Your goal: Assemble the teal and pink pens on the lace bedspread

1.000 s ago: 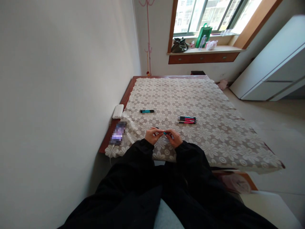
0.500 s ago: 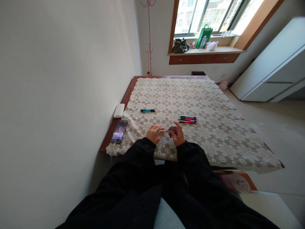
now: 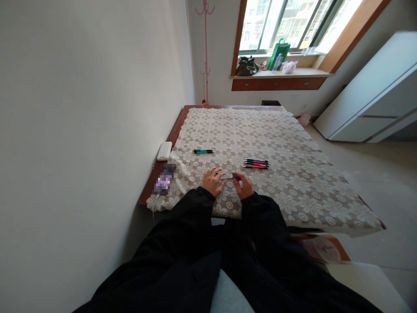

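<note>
- Head view: the left hand (image 3: pixel 212 181) and right hand (image 3: pixel 243 185) each pinch one end of a teal pen (image 3: pixel 229 177) just above the bed (image 3: pixel 325 204), near its front-left corner.
- Its long axis runs left to right (which end is the tip is too small to tell).
- Small loosened parts could slip out and get lost in the lace cover.

A plain white wall (image 3: pixel 91 108) is seen on the left. A low table (image 3: pixel 178 126) covered by a floral lace cloth (image 3: pixel 260 139) is set against it. Daylight is admitted through a wood-framed window (image 3: pixel 293 21) above a sill (image 3: pixel 280 74). A white cabinet (image 3: pixel 374 95) is placed on the beige floor (image 3: pixel 384 174).
</note>
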Available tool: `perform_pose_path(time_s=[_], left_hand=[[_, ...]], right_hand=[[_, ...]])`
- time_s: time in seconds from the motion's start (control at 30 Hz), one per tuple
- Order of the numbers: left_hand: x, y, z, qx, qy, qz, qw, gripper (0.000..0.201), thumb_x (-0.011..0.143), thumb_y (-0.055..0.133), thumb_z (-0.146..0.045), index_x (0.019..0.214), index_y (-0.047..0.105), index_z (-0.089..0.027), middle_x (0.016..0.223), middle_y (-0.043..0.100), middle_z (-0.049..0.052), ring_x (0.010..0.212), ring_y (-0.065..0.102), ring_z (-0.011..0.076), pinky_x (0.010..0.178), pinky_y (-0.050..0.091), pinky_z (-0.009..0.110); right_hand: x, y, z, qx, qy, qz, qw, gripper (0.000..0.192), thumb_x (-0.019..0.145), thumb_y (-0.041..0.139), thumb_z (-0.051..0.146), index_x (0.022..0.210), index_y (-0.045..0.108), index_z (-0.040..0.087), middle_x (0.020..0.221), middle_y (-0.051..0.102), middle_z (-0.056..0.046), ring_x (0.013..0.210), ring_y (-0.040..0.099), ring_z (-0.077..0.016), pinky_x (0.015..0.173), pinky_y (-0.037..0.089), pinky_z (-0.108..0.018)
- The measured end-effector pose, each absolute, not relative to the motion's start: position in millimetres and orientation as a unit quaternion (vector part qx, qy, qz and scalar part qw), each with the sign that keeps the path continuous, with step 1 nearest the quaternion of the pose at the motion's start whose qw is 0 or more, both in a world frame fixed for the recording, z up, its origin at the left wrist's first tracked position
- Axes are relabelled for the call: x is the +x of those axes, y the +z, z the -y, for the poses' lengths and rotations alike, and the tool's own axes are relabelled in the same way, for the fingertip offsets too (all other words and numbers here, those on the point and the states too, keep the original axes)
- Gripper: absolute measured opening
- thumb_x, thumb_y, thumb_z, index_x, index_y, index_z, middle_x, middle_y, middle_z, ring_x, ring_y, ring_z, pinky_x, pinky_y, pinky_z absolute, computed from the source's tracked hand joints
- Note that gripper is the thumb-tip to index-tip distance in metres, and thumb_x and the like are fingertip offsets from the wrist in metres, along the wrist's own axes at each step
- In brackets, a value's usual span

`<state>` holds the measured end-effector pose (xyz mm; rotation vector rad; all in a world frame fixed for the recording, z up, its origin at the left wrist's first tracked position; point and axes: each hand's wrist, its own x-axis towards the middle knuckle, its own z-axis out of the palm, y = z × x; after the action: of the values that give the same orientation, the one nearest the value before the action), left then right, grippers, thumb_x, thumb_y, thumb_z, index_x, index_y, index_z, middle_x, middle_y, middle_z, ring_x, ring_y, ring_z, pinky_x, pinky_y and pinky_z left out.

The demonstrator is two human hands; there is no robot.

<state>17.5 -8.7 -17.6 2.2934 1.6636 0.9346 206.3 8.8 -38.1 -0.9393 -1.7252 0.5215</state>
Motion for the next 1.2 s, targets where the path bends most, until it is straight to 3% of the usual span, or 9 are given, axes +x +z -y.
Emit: perform_pose_path(time_s=[0.23,0.63,1.0,1.2], left_hand=[[17,-22,8,0.772,0.301,-0.556,0.069,0.030,0.083,0.068,-0.028,0.113,0.070,-0.026,0.141,0.056,0.006,0.139,0.037,0.0318,0.116,0.025,0.056],[16,-24,6,0.757,0.325,-0.562,0.076,0.006,0.080,0.072,-0.029,0.085,0.073,-0.025,0.121,0.067,0.005,0.129,0.045,0.0297,0.112,0.033,0.051],[17,-19,7,0.770,0.305,-0.557,0.067,0.005,0.085,0.066,-0.026,0.088,0.070,-0.023,0.118,0.068,0.005,0.126,0.047,0.0275,0.110,0.035,0.048],[19,-13,9,0.747,0.332,-0.570,0.084,0.007,0.087,0.062,-0.020,0.091,0.066,-0.023,0.114,0.068,0.006,0.120,0.051,0.0259,0.103,0.039,0.045]], right_hand=[[206,-36,-7,-0.401,0.144,0.740,0.521,0.026,0.094,0.052,0.028,0.117,0.063,0.021,0.091,0.071,-0.006,0.079,0.065,-0.0186,0.079,0.054,-0.036],[205,-36,-8,-0.420,0.140,0.735,0.514,0.025,0.094,0.054,0.033,0.113,0.063,0.021,0.087,0.068,-0.005,0.075,0.062,-0.0180,0.076,0.054,-0.035],[209,-26,-6,-0.399,0.131,0.752,0.507,0.025,0.095,0.050,0.026,0.111,0.069,0.022,0.095,0.070,-0.008,0.090,0.063,-0.0220,0.085,0.050,-0.039],[208,-30,-7,-0.414,0.113,0.751,0.501,0.024,0.096,0.049,0.026,0.110,0.068,0.022,0.090,0.072,-0.006,0.088,0.065,-0.0217,0.086,0.047,-0.040]])
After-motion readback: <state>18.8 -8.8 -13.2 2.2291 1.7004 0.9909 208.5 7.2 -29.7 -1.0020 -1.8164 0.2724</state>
